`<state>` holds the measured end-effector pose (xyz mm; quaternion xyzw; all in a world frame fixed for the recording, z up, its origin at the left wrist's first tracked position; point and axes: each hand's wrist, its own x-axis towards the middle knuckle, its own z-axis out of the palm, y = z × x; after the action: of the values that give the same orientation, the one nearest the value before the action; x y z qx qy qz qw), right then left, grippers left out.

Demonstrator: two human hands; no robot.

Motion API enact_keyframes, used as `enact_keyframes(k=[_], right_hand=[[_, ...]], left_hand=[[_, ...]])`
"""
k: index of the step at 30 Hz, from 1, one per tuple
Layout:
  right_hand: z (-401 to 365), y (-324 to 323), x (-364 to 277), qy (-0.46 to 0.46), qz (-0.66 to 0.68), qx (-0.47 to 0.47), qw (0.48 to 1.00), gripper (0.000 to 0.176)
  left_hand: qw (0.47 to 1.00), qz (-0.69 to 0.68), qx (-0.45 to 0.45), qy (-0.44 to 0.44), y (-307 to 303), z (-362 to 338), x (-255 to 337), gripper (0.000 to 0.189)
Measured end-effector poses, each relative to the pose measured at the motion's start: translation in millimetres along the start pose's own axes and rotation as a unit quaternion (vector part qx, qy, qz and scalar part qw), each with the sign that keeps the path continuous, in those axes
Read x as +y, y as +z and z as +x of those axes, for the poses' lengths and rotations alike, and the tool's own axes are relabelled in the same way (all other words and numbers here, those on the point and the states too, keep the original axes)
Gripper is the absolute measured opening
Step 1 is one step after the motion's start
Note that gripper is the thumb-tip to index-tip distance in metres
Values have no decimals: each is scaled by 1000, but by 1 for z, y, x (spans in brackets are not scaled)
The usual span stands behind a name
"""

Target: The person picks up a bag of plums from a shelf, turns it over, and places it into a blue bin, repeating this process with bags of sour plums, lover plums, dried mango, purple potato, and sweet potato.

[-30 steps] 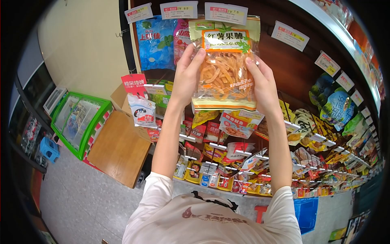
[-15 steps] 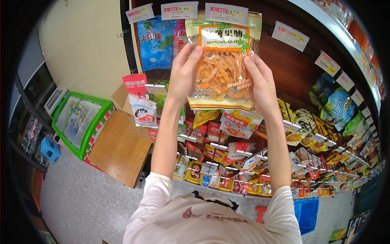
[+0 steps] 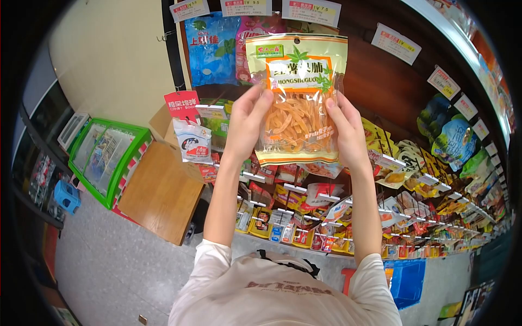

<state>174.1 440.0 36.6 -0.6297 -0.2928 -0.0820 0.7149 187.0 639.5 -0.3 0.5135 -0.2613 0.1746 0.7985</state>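
Observation:
Between my two hands is a clear plastic bag of dried sweet potato strips (image 3: 296,122), upright, its printed front facing me. My left hand (image 3: 249,120) grips its left edge, thumb on the front. On the opposite edge, my right hand (image 3: 347,127) holds it the same way; the fingers behind the bag are hidden. A round hang hole shows in the bag's top strip. Behind it hang a blue snack bag (image 3: 212,51) and a pink bag (image 3: 250,41), the pink one partly covered.
Rows of hanging snack packets (image 3: 321,195) fill the rack below and to the right. Price tags (image 3: 311,12) run along the top. At left stand a green-framed chest freezer (image 3: 109,157) and a wooden table (image 3: 157,195). A blue crate (image 3: 408,282) sits on the floor.
Both hands have lowered the bag slightly, toward me. Its top strip and hang hole now show clear of the price tags, and more of the pink bag behind is visible.

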Motion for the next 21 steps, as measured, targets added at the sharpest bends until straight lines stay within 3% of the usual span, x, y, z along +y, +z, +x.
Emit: enact_keyframes(k=[3,7,9,11,15,21], right_hand=[[-11,4,4,18,1,9,1000,37],[-35,9,10,38,-12,20,999,36],[-50,11,10,42,-44,43,997,35],[-70,15,12,64,23,86,994,35],[-109,9,0,73,-38,103,991,33],[-193,-14,-27,76,-23,146,986,37]], left_hand=[[998,35,-27,-39,-4,-20,5,38],[993,-16,-63,-102,-3,-40,13,49],[992,-24,-63,-102,-2,-50,8,47],[988,-70,-69,-115,5,-61,8,45],[980,-95,-77,-154,20,-83,5,44],[977,-87,-104,-166,70,-129,3,44]])
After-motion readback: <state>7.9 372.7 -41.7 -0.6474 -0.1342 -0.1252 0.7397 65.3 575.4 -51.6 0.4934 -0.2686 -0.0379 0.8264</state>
